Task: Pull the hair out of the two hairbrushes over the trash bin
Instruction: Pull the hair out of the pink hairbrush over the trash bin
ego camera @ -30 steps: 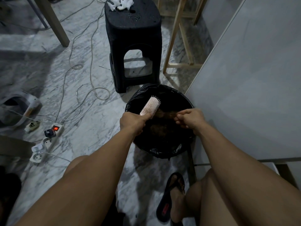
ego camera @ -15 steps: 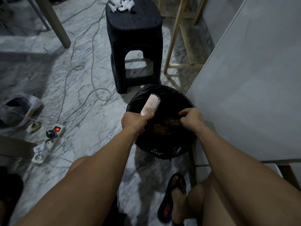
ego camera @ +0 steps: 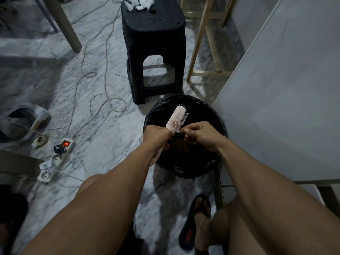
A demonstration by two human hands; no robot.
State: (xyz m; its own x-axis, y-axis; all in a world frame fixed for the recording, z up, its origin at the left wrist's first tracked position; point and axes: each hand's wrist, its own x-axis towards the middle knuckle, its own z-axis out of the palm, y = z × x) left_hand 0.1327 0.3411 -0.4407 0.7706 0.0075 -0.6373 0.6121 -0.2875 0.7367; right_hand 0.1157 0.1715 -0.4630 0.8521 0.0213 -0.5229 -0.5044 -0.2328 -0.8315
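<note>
Your left hand (ego camera: 157, 137) was clenched around the handle of the pink hairbrush (ego camera: 177, 118), so that the handle was hidden inside the fist and only the bristled head stood out, angled up and away toward the centre of the frame. Your right hand (ego camera: 201, 136) had its fingertips (ego camera: 186, 130) pinched together at the lower edge of the brush head, right where the head met your left fist; whether they gripped a strand of hair there could not be told, as that spot was dark. The two hands nearly touched each other.

Both hands and the brush were held above the open mouth of the round trash bin (ego camera: 185, 170), which was lined with a black bag and sat just below the middle of the frame. A brownish clump of hair (ego camera: 181, 145) lay down inside the bin, directly beneath your hands.

Beyond the bin, in the upper middle of the frame, stood a black plastic stool (ego camera: 153, 52) with crumpled white tissues (ego camera: 138, 4) on its seat. A power strip (ego camera: 57, 159) with a lit red switch lay on the marble floor (ego camera: 92, 144) at the left, amid loose white cables (ego camera: 103, 100). At the bottom of the frame, your foot wore a black sandal (ego camera: 193, 225). A pale grey panel (ego camera: 285, 107) filled the right side.
</note>
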